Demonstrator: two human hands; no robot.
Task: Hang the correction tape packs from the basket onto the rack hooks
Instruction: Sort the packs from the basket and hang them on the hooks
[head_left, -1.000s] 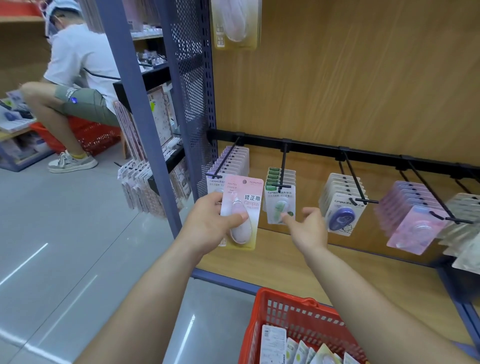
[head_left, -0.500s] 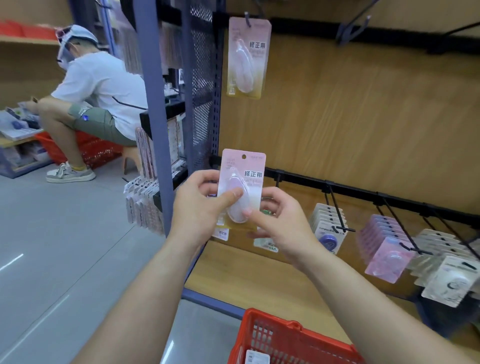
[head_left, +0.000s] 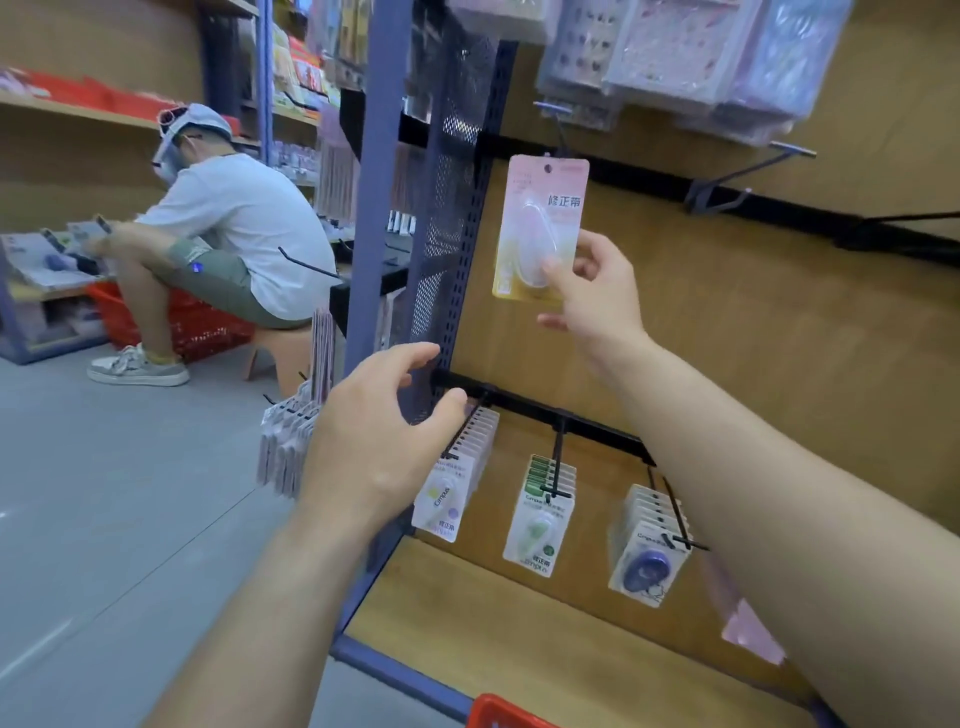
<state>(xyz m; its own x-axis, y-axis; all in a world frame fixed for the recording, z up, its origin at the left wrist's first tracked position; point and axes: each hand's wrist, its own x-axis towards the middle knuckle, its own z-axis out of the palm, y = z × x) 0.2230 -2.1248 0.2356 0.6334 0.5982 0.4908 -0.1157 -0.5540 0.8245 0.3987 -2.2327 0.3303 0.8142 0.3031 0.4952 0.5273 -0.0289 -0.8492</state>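
My right hand (head_left: 597, 291) pinches the lower right part of a pink correction tape pack (head_left: 537, 223) and holds it up against the upper black rail, its hanging hole just below a hook (head_left: 558, 130). Whether the pack sits on the hook I cannot tell. My left hand (head_left: 379, 441) hovers lower left with fingers relaxed, holding nothing, in front of the lower rail (head_left: 540, 410). Only the rim of the red basket (head_left: 498, 714) shows at the bottom edge.
Rows of packs hang on the lower hooks: purple-dot (head_left: 447, 493), green (head_left: 540, 525), blue (head_left: 647, 556). An empty hook (head_left: 748, 171) sticks out to the right on the upper rail. Sticker sheets (head_left: 675, 57) hang above. A person (head_left: 228, 234) sits on a stool at left.
The pink pack went from both hands to my right hand alone and rose to the upper hook. My left hand let go and dropped. The view tilted upward.
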